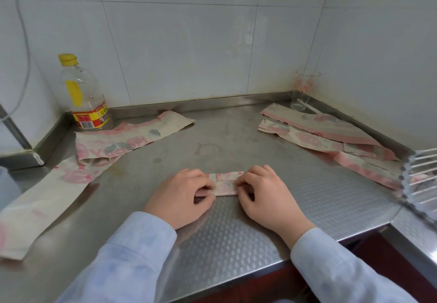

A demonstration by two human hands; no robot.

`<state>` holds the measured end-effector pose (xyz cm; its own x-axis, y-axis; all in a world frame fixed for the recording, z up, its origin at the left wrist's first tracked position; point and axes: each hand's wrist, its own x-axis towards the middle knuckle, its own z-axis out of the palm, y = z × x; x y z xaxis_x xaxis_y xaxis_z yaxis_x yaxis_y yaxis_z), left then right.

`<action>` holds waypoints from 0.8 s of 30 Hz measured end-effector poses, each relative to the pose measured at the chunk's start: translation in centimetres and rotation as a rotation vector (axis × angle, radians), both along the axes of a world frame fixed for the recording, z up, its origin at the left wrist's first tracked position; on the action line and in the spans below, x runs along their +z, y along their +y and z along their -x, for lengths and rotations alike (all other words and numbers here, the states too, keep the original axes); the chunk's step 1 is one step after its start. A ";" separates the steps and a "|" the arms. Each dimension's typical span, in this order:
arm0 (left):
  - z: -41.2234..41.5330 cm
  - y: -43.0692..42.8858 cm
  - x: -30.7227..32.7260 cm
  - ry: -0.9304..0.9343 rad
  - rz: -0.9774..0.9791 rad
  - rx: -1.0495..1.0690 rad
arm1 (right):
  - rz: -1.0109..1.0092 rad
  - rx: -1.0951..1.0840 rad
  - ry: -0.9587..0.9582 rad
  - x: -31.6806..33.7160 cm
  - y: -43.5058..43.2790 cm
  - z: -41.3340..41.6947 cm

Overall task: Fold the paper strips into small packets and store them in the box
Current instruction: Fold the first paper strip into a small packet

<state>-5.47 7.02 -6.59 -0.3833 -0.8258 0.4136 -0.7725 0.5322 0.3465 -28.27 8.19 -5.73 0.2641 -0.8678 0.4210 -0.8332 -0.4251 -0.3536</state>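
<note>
soft even light is filling the view, the steel counter (236,137) is glinting, the edges are bending and blurring

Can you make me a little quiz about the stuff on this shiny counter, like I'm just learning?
1. True or false: the glass stands at the back right corner of the steel counter.
2. What colour is the plastic bottle cap? A red, B yellow, C blue.
3. What do the left hand and the right hand pinch between them?

Key: 1 true. 2 B. 3 the folded paper strip.
</note>
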 end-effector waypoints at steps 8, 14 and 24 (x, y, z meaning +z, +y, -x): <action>0.4 0.4 0.6 -0.028 0.061 0.054 | -0.012 0.012 0.031 -0.1 -0.1 0.1; 0.6 0.3 0.2 0.084 -0.022 0.142 | -0.006 0.009 -0.043 -0.4 -0.4 0.1; 1.5 0.0 -0.2 0.037 -0.074 0.384 | 0.007 -0.095 -0.041 -0.7 -0.4 -0.1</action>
<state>-6.95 7.06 -6.80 -0.0261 -0.9344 0.3554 -0.8967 0.1790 0.4048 -28.19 7.76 -6.42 0.1631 -0.8850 0.4360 -0.8550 -0.3473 -0.3852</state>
